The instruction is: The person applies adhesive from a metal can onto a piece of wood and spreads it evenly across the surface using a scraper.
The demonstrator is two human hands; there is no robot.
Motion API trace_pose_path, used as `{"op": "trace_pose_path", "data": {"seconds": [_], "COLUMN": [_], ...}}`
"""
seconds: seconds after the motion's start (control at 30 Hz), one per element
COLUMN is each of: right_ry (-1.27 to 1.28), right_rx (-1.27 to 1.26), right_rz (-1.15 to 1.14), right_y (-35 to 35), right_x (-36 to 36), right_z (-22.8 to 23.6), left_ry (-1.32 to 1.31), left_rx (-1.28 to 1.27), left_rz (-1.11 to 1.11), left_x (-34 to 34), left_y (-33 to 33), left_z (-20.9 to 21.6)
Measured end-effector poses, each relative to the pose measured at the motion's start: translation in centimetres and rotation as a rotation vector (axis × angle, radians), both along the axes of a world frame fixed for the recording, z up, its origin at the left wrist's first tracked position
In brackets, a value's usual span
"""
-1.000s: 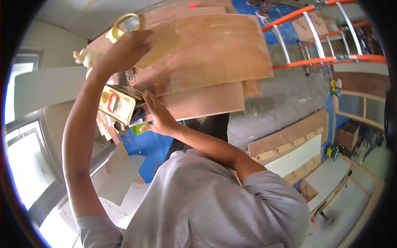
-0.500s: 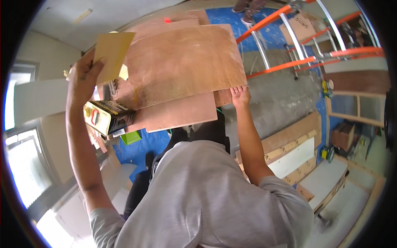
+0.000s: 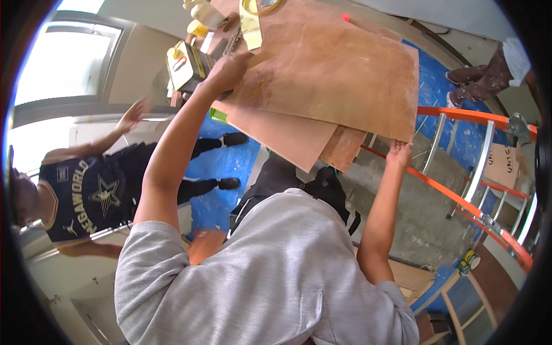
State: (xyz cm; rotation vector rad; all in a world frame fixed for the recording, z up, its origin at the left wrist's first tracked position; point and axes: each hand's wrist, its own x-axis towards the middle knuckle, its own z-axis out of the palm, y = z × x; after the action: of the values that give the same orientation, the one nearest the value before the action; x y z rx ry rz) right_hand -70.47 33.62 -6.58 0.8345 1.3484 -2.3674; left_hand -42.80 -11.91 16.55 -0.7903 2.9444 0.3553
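Note:
My left hand (image 3: 229, 72) is closed on a thin, flat yellow sheet (image 3: 260, 58), seen nearly edge-on over the left part of a brown plywood board (image 3: 339, 75). At the board's near right corner, my right hand (image 3: 400, 153) grips the edge, fingers on top and the thumb hidden. Under that board lies a second plywood sheet (image 3: 282, 129), jutting out toward me at an angle. A rectangular metal can (image 3: 183, 72) with a yellow cap stands just left of my left hand.
A yellow strip (image 3: 250, 29), a roll of tape and a white bottle (image 3: 206, 12) lie beyond the can. An orange ladder (image 3: 460, 198) stands at right. A co-worker in a dark jersey (image 3: 100, 187) is at left; another person's legs (image 3: 483, 75) show far right. Blue sheeting (image 3: 221, 167) covers some floor.
My left hand has come down from above the can to the board with the yellow sheet. My view has turned, bringing a co-worker in at left. The right hand stays at the board's corner.

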Motion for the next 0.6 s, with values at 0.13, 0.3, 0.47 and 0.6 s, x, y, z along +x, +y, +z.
{"op": "trace_pose_path", "data": {"seconds": [0.13,0.3,0.47,0.6], "right_ry": [0.014,0.026,0.049,0.05], "right_rx": [0.028,0.023,0.03,0.044], "right_rz": [0.08,0.082,0.094,0.136], "right_y": [1.0,1.4,1.3,1.5], "right_x": [-3.2,-3.2,-2.8,-2.4], "right_z": [-0.7,-0.3,0.7,1.1], "left_ry": [-0.009,0.011,-0.157,0.25], "left_rx": [-0.009,-0.001,0.035,0.053], "left_rz": [-0.217,-0.201,-0.107,-0.057], "left_x": [3.7,3.5,4.7,6.1], "left_y": [0.2,1.0,5.2,5.4], "left_z": [-5.4,-7.4,-7.1,-7.4]}}
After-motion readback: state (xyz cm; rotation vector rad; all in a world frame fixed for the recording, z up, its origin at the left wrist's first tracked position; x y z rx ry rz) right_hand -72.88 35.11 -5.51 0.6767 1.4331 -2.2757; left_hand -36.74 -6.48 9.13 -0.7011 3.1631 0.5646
